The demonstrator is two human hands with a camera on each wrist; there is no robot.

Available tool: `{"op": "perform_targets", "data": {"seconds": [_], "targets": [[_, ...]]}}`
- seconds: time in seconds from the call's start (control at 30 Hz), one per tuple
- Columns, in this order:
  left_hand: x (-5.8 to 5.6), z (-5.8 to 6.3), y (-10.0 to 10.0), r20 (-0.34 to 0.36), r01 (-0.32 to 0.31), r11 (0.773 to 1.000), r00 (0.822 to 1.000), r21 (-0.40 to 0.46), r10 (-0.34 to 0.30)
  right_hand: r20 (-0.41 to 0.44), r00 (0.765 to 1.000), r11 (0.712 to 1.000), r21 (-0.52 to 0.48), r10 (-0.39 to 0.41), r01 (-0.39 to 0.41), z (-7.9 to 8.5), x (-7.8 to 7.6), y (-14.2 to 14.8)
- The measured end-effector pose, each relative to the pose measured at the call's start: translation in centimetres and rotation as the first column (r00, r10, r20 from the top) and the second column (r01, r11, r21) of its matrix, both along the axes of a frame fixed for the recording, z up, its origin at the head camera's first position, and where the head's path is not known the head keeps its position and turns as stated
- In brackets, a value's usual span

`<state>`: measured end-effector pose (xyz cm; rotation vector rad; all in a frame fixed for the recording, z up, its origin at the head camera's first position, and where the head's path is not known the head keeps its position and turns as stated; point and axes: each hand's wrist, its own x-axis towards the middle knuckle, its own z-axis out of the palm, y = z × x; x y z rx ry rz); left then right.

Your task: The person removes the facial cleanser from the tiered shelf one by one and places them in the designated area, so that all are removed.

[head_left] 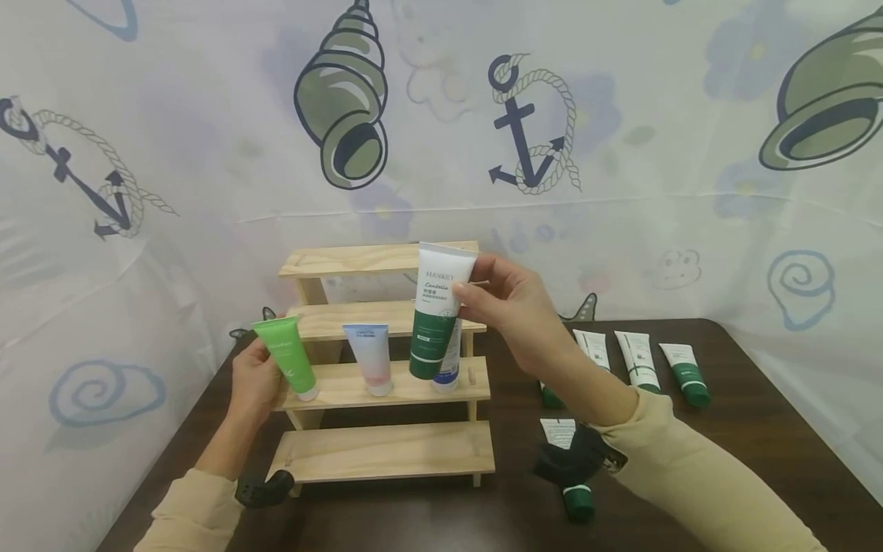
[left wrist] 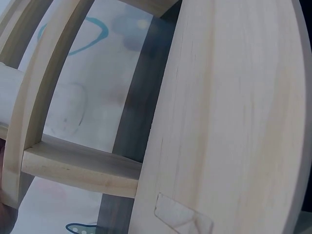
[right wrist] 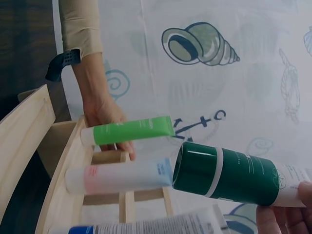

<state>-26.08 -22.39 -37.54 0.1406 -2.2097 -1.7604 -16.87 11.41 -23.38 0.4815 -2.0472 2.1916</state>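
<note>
My right hand (head_left: 513, 310) pinches a white and green squeeze tube (head_left: 441, 307) by its flat white end, cap down, in front of the stepped wooden rack (head_left: 386, 452). My left hand (head_left: 254, 376) grips the rack's left side, partly behind a bright green tube (head_left: 288, 356). That tube stands on its white cap on the second step from the bottom. Beside it stands a pale blue and pink tube (head_left: 370, 356). A white tube with a blue band (head_left: 448, 368) stands further right, partly hidden by the held tube. In the right wrist view the held tube's green cap end (right wrist: 195, 170) points left.
Several white and green tubes lie on the dark table (head_left: 745, 445) to the right, among them a tube (head_left: 690, 374) at the far right and a tube (head_left: 578, 502) partly covered by the right wrist strap. A patterned white curtain (head_left: 441, 176) hangs behind the rack.
</note>
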Motion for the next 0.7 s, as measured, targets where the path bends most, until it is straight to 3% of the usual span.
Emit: {"op": "perform_targets", "data": {"seconds": [0.3,0.57,0.7], "targets": [[0.0,0.1,0.1,0.03,-0.015,1.0,0.999,-0.018,0.016,0.059,0.992,0.993,0.057,-0.11,0.107,-1.4,0.3,5.0],[-0.2,0.3,0.1,0.032,0.0,1.0,0.999,-0.003,0.0,0.147,0.98,0.99,-0.034,-0.131,0.138,-3.5,0.8,10.6],[-0.2,0.2,0.0,0.043,0.002,1.0,0.999,-0.009,-0.001,0.173,0.973,0.986,-0.027,-0.155,0.162,-5.1,1.1,12.9]]}}
